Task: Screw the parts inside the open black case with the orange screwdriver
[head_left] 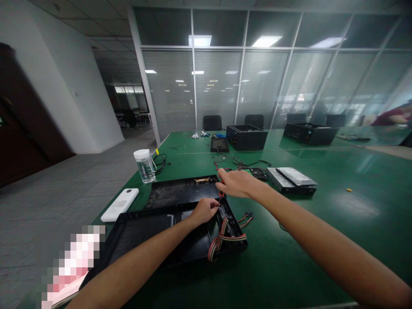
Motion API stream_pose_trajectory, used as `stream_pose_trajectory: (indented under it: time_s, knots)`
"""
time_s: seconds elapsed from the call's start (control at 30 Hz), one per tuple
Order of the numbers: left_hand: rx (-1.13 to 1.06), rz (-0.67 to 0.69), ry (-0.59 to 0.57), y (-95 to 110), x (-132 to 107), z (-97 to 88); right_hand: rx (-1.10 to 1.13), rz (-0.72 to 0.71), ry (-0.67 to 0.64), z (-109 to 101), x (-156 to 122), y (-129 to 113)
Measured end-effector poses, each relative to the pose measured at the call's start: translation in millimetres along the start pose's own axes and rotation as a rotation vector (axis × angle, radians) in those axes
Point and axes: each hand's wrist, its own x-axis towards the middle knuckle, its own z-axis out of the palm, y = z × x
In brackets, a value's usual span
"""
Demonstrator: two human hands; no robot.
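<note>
My right hand (237, 183) is closed around a screwdriver (221, 194) with a red-orange handle, which points down at the right end of a black computer case panel (138, 234). Beside the tip, my left hand (205, 211) has thumb and fingers pinched together over the panel; whatever lies between them is too small to make out. A striped multicoloured ribbon cable (222, 237) loops over the panel's near right corner. Just behind lies another black panel (175, 192) with a brass-coloured strip near its far edge.
To the left stand a clear water bottle (145, 166) and a white power bank (120, 205). Silver-topped drives (292, 180) lie to the right, near a small yellow object (349, 189). Farther back are black computer cases (247, 139) and loose cables (254, 164) on the green table (322, 240).
</note>
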Motion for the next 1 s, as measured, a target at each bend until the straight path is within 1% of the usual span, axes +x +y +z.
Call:
stream_pose_trajectory:
  time_s: [0.07,0.17,0.3,0.4,0.5,0.53,0.6,0.67,0.7,0.77,0.83,0.87,0.93,0.97,1.0]
  knots:
    - [0.006,0.007,-0.001,-1,0,-0.1,-0.011,-0.019,-0.024,-1,1,-3]
    - [0.01,0.013,0.0,-2,-1,-0.6,-0.027,0.026,-0.01,-2,0,-5]
    - [0.003,0.011,-0.001,0,-1,-1.9,0.025,-0.024,-0.025,-2,-2,-5]
    - [0.001,-0.001,-0.009,1,-1,-2.6,0.002,0.043,-0.005,-2,-4,-7]
    - [-0.005,0.0,-0.015,3,-1,-3.3,0.022,0.01,0.0,-1,-4,-7]
    - [-0.007,0.001,-0.013,3,-1,-3.7,0.023,0.007,-0.001,-1,-4,-6]
    - [-0.014,0.006,-0.003,3,-2,-4.8,0.031,0.048,0.025,4,-4,1]
    - [-0.026,0.02,0.0,3,-2,-5.4,0.11,0.101,0.088,15,-6,16]
    - [-0.032,0.031,-0.005,2,-2,-5.4,0.193,0.114,0.127,25,-9,26]
    - [-0.039,0.05,-0.02,1,-3,-4.7,0.454,0.14,0.2,51,-19,49]
    - [-0.047,0.05,-0.026,1,-2,-5.0,0.855,0.228,0.259,85,-31,69]
    - [-0.056,0.04,-0.026,2,-2,-6.8,1.097,0.327,0.281,101,-38,77]
    - [-0.093,0.007,-0.042,7,0,-16.4,1.5,0.507,0.383,129,-48,85]
    - [-0.117,-0.017,-0.07,10,1,-24.6,1.651,0.558,0.409,139,-50,86]
    - [-0.141,-0.043,-0.122,13,2,-35.1,1.769,0.574,0.43,146,-52,85]
